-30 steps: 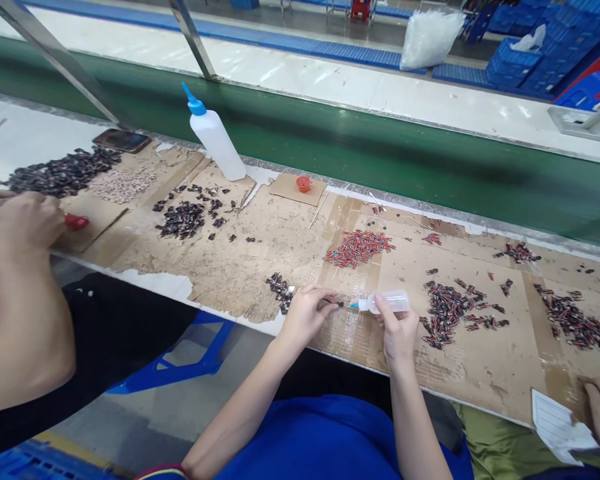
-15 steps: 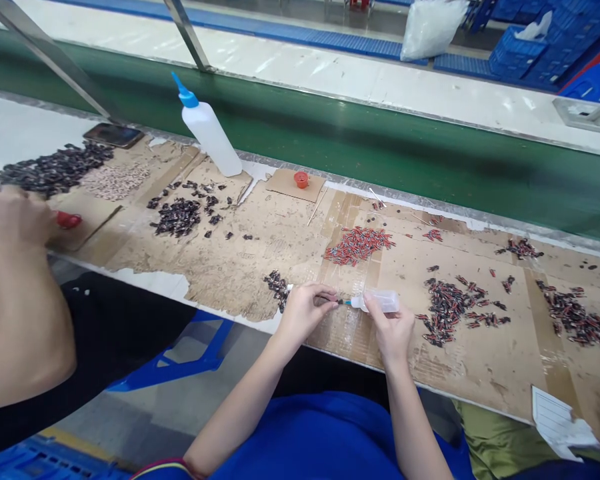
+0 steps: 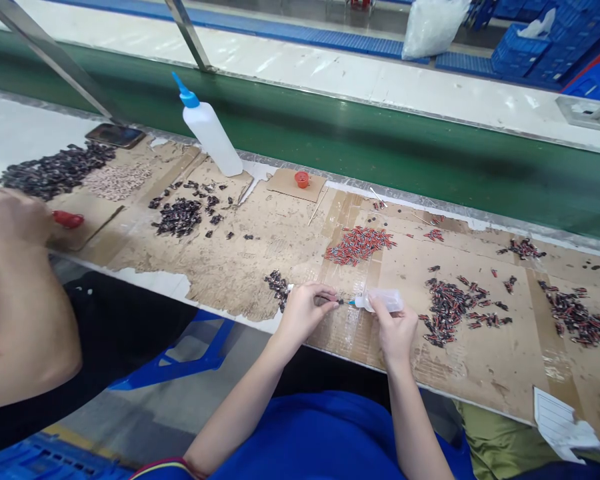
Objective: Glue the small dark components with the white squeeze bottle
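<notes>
Small dark part (image 3: 336, 301) pinched in left hand (image 3: 303, 310) fingertips, held just above cardboard-covered bench (image 3: 260, 257). Small squeeze bottle (image 3: 383, 300) gripped by right hand (image 3: 393, 327), blue nozzle touching part. Red-and-black parts pile (image 3: 359, 245) beyond hands; darker pile (image 3: 447, 307) just right.

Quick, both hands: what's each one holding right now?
Left hand: closed on a small dark part.
Right hand: closed on a small squeeze bottle.
</notes>
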Available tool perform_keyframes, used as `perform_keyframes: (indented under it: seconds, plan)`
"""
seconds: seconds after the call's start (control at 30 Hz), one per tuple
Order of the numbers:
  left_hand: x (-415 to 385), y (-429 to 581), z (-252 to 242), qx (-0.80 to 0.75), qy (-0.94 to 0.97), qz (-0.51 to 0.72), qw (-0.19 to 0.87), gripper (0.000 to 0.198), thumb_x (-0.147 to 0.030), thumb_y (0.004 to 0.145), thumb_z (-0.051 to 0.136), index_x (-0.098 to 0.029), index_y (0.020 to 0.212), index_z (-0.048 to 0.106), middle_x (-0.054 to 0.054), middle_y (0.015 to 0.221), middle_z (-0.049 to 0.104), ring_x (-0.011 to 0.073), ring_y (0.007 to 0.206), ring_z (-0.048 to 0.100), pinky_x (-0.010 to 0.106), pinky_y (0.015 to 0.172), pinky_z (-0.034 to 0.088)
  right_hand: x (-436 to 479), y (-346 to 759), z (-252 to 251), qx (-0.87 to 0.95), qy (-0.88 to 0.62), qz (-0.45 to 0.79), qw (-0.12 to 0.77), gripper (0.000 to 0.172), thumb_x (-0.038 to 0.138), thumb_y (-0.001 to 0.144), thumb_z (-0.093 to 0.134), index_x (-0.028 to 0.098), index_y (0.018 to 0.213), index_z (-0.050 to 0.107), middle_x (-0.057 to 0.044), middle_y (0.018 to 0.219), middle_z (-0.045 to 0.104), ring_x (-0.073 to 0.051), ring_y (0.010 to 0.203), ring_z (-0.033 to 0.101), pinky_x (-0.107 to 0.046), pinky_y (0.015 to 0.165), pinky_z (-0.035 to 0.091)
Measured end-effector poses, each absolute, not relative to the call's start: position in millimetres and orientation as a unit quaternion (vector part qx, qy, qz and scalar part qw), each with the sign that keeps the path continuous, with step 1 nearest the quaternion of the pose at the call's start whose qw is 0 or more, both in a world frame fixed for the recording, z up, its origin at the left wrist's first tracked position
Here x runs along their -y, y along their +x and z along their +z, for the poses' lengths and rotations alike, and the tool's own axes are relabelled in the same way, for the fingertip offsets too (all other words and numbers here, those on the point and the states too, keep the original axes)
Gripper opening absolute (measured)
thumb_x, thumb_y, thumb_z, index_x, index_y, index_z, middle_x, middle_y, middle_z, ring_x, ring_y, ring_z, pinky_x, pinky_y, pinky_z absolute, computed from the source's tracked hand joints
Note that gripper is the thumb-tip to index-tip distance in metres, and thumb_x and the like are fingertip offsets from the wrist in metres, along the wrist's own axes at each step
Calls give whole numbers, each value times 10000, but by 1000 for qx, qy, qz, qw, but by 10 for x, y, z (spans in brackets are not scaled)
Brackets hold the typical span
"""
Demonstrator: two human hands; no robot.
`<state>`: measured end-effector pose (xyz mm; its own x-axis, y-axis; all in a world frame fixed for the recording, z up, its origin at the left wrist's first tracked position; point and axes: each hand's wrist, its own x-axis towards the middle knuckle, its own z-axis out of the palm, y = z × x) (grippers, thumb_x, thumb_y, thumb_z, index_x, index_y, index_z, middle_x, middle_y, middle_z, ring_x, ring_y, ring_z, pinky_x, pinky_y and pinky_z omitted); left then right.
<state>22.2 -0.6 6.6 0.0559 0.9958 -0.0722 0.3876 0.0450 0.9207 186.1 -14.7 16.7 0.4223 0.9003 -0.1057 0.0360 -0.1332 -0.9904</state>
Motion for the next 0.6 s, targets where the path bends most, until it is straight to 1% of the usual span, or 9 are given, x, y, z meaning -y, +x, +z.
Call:
perform_keyframes:
  seconds: [0.13,0.23,0.43,0.6]
  plan:
    - [10,222,58,-586,587,360,427,161,-73,648,766,-168,774,731,49,782,768,196,694,741,313,734,609,156,1867,138,355,-636,400,557,259,396,632,738,153,630,649,-32,609,668,-172,569,601,-292,568,495]
    - [13,225,69,-591,588,353,424,162,-74,649,767,-173,773,731,40,781,767,190,699,740,305,742,607,167,1875,115,369,-634,405,546,271,403,618,751,148,627,657,-34,606,673,-173,563,603,-292,562,495]
    - [14,232,73,-598,588,347,421,164,-66,648,776,-168,769,731,46,781,762,188,701,738,297,739,602,162,1861,104,397,-630,397,536,286,423,648,741,148,649,660,-36,626,680,-177,570,612,-292,562,494]
    - [8,226,47,-593,602,340,413,164,-53,668,761,-167,783,731,46,788,758,183,700,727,305,750,584,165,1858,110,378,-644,388,540,296,436,644,729,152,649,647,-40,626,672,-179,575,606,-301,573,493]
